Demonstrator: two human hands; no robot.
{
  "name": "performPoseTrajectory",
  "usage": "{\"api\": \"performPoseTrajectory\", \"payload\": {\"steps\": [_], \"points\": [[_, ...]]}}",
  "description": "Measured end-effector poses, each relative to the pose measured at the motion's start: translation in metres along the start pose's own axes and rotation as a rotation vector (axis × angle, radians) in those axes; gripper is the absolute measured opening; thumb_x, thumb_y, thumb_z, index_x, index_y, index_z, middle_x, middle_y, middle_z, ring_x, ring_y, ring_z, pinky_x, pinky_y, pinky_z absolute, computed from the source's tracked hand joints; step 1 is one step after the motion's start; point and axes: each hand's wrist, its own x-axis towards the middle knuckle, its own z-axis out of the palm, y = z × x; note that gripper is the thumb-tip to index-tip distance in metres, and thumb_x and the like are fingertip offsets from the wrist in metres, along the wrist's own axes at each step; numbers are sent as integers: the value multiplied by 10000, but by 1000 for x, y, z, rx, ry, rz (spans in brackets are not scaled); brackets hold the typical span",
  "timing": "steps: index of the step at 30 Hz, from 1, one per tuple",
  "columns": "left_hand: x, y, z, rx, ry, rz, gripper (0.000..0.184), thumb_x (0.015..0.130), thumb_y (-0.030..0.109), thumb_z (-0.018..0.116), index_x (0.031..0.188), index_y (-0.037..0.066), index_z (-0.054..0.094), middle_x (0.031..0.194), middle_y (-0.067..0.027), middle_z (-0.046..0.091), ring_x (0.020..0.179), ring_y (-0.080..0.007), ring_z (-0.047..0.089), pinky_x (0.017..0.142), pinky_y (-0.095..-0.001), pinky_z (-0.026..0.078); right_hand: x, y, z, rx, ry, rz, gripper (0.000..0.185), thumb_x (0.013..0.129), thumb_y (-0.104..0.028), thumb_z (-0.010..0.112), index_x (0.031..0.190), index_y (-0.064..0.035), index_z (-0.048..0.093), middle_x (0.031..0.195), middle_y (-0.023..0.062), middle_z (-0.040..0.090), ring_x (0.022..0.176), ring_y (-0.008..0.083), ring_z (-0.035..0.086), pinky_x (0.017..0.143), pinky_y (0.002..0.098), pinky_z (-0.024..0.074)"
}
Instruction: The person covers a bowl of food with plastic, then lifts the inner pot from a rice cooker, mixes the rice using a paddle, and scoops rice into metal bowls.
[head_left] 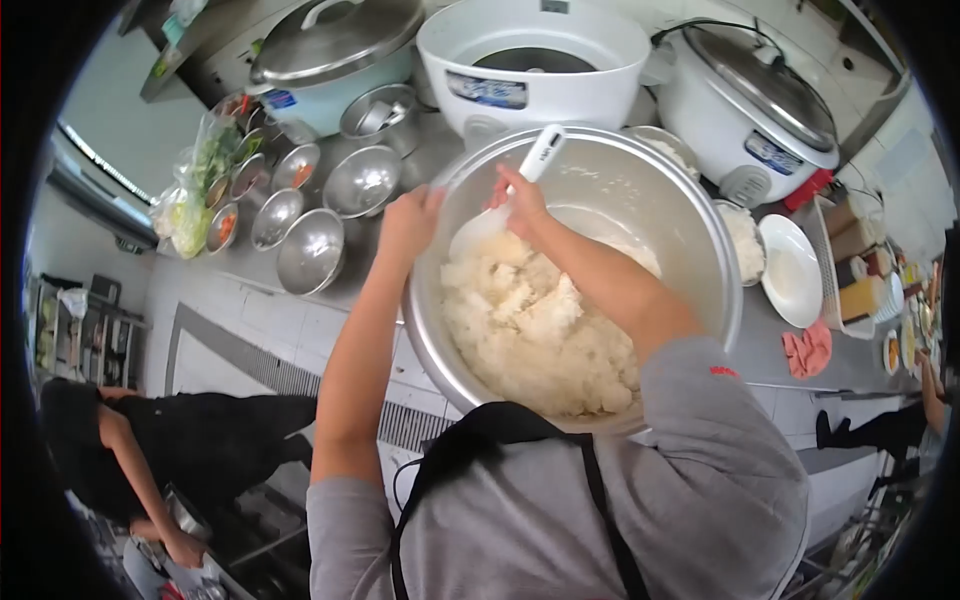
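Observation:
A large metal pot (715,230) holds a mound of cooked white rice (540,340). My right hand (522,208) is over the pot, its fingers closed around a white rice paddle (545,150). The paddle's handle sticks up past my fingers, and its blade rests against the rice on the left side. My left hand (408,222) grips the pot's left rim, with some fingers hidden by the hand itself.
Several steel bowls (362,181) stand left of the pot, beside bagged greens (190,210). Behind are an open white rice cooker (610,60) and two lidded ones. A white oval dish (790,270) and pink cloth (807,350) lie right. Another person (190,440) is at lower left.

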Motion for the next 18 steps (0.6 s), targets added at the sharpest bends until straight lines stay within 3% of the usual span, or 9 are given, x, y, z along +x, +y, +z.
{"api": "performPoseTrajectory", "payload": {"steps": [2,4,6,8,10,12,14,16,18], "points": [[-3,7,-9,-58,-30,-45,384,795,367,503,844,-6,578,750,-260,566,763,-414,545,676,-433,434,-13,14,27,0,-119,115,261,752,-237,591,627,-29,495,482,72,430,418,196,463,429,367,441],[-5,6,-8,-75,-13,-32,344,785,327,524,866,-1,586,752,-267,561,775,-416,541,688,-428,435,-31,24,48,-73,-447,418,286,751,-260,542,588,-29,498,449,75,406,399,198,452,421,348,435],[0,3,-13,-62,-17,-89,328,778,304,528,890,3,590,765,-263,565,786,-410,546,700,-423,438,-67,56,39,19,-743,563,333,748,-270,511,528,-21,486,414,74,379,367,193,435,415,335,431],[-2,-1,-10,-48,-53,-23,383,774,323,553,1000,15,583,758,-225,591,745,-322,598,666,-375,435,-89,26,51,21,-856,652,342,733,-246,508,497,1,483,391,63,352,340,182,414,416,319,429],[-8,5,-12,-80,-161,-129,377,776,322,554,997,17,583,725,-217,586,706,-329,590,660,-370,437,-98,0,52,-128,-1158,650,331,725,-237,517,526,28,503,395,58,348,330,174,401,429,317,430],[-6,12,-19,-86,-109,-97,356,776,324,535,898,-8,582,777,-246,574,775,-399,552,705,-403,444,-93,-22,45,-124,-1172,608,313,717,-228,526,553,38,520,395,50,338,324,172,391,440,310,429],[-7,6,-16,-33,-146,-112,365,775,333,539,895,-9,585,735,-237,575,742,-378,559,701,-383,448,-93,-38,34,-147,-1158,572,307,716,-228,532,560,37,522,398,57,365,325,170,401,451,311,431],[-3,-14,-13,-188,-154,-82,403,781,362,539,1011,31,561,860,-188,602,767,-327,578,702,-390,449,-85,-53,22,-232,-1100,485,296,707,-223,549,561,33,522,413,78,414,333,171,420,426,300,424],[9,-66,-27,-865,192,-498,552,782,394,554,1192,46,426,1027,-143,552,819,-273,572,697,-401,446,-77,-68,10,-404,-1028,408,276,697,-207,568,558,27,522,438,100,462,340,166,437,389,287,408]]}}
